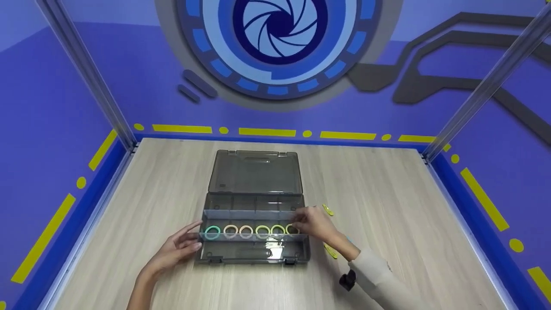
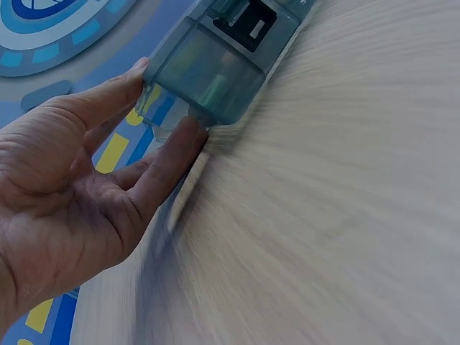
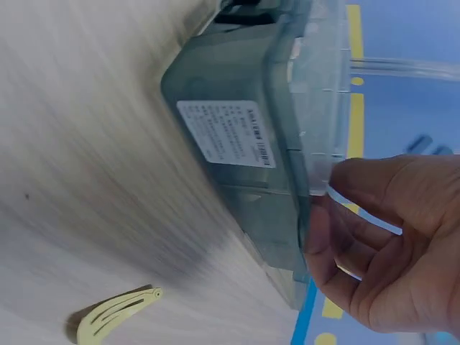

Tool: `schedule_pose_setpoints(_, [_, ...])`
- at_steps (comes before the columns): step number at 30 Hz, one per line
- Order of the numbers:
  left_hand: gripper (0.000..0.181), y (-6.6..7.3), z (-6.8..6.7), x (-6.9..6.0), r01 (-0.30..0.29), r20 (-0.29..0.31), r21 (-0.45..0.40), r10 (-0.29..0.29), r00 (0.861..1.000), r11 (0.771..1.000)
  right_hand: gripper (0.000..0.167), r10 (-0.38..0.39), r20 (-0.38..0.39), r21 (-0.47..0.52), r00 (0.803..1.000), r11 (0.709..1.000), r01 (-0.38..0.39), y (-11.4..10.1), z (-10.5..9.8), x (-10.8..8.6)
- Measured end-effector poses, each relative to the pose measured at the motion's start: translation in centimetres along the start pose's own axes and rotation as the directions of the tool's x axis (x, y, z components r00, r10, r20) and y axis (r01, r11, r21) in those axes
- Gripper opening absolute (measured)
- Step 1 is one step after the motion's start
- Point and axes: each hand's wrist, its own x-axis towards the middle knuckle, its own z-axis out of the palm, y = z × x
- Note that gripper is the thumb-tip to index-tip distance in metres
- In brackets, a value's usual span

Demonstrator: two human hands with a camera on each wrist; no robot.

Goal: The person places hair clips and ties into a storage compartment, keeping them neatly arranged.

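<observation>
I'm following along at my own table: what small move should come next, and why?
Probably lift the right hand from the box's right end and reach for a yellow clip: six rings sit in one row inside, while the clip lies outside on the table. Whether that hand holds anything is unclear.
</observation>
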Motion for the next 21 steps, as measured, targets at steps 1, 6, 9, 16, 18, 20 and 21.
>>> schedule_pose_setpoints(1, [0.074,0.0,0.0,0.0,0.004,-0.005,0.006,-0.004,1.000,1.000,0.009,0.003,0.014,0.050,1.000,0.999,-0.004,0.1,-0.2,-0.2])
schedule_pose_setpoints(6, [0.074,0.0,0.1,0.0,0.014,-0.016,0.018,-0.014,1.000,1.000,0.014,0.037,0.055,0.230,0.998,0.972,-0.048,0.8,-1.6,-1.2])
schedule_pose_setpoints(9, [0.074,0.0,0.1,0.0,0.013,-0.011,0.012,-0.013,1.000,1.000,0.015,0.082,0.060,0.270,0.995,0.958,-0.095,1.2,-2.5,-2.0])
schedule_pose_setpoints(16, [0.075,0.1,0.2,-0.2,0.018,-0.007,0.009,-0.018,1.000,1.000,0.014,0.143,0.040,0.259,0.989,0.954,-0.149,2.8,-4.1,-4.2])
schedule_pose_setpoints(18, [0.075,0.1,0.2,-0.2,0.008,-0.005,0.007,-0.008,1.000,1.000,0.015,0.139,0.038,0.230,0.990,0.963,-0.144,3.3,-4.3,-4.9])
schedule_pose_setpoints(20, [0.075,0.0,0.2,-0.1,0.006,-0.005,0.008,-0.006,1.000,1.000,0.016,0.122,0.051,0.206,0.991,0.970,-0.130,3.9,-4.3,-5.6])
schedule_pose_setpoints(21, [0.075,0.0,0.2,-0.1,0.007,-0.006,0.008,-0.007,1.000,1.000,0.017,0.114,0.062,0.192,0.992,0.973,-0.124,4.1,-4.2,-6.0])
